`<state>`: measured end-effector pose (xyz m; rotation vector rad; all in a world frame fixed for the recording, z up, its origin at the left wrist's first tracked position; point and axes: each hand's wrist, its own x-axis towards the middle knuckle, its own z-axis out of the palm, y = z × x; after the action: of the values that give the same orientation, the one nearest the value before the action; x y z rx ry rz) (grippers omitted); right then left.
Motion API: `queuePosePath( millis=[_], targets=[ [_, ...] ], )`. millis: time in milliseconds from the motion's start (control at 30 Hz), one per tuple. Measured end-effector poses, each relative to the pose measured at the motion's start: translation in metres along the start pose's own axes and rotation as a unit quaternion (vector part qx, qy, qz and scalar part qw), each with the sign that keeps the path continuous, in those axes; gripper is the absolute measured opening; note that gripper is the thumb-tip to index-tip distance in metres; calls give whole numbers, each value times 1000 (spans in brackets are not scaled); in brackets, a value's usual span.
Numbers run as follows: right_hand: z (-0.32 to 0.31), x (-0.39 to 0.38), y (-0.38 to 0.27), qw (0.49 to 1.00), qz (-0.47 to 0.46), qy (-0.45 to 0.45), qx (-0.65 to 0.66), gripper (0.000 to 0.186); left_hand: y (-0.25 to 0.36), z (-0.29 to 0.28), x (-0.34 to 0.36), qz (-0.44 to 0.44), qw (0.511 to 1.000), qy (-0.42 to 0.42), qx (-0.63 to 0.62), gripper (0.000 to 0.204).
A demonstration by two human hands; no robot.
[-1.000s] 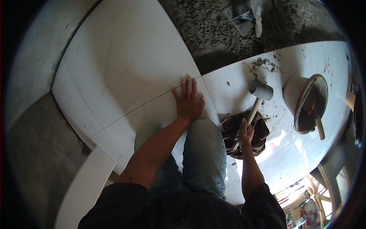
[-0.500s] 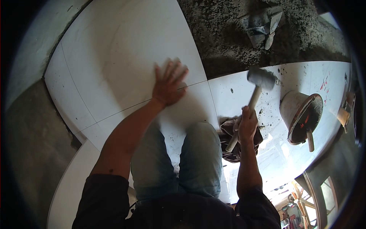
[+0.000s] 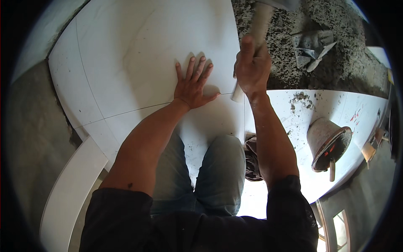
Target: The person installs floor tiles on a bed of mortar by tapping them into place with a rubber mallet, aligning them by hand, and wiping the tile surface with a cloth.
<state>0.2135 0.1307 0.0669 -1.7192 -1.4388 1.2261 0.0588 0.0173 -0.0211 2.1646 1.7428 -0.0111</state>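
Note:
My left hand (image 3: 192, 86) lies flat with its fingers spread on a large white floor tile (image 3: 147, 46), just over the joint with the nearer tiles. In my right hand (image 3: 253, 69) is the wooden handle of a mallet (image 3: 262, 23), raised near the tile's right edge. The mallet's dark head is partly cut off by the top of the picture. Below my right forearm a dark crumpled cloth (image 3: 252, 161) rests on the tiles beside my knee, partly hidden by the arm.
Rough grey mortar (image 3: 289, 77) fills the bed right of the tile, with a trowel (image 3: 317, 56) lying on it. A dirty bucket (image 3: 325, 140) tilts on the tiles at the right, a handle sticking out. Bare walls (image 3: 31, 113) border the left; a loose white tile piece (image 3: 71, 185) lies there.
My right hand has lifted the mallet up and forward, from beside the cloth to above the tile's right edge. The left hand stays flat on the tile; the view has shifted slightly.

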Motion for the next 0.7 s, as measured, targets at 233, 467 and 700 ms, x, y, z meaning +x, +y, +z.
queuePosePath(
  millis=[233, 467, 700],
  targets=[
    [0, 8, 4, 990, -4, -100, -99, 47, -4, 3, -4, 3, 1000, 13, -9, 101],
    [-3, 9, 4, 979, -1, -146, -140, 48, -2, -3, -1, -10, 1000, -7, -13, 97],
    [-31, 4, 17, 956, 54, -238, -163, 56, 1, 3, 1, 18, 997, 66, -33, 98]
  ],
)
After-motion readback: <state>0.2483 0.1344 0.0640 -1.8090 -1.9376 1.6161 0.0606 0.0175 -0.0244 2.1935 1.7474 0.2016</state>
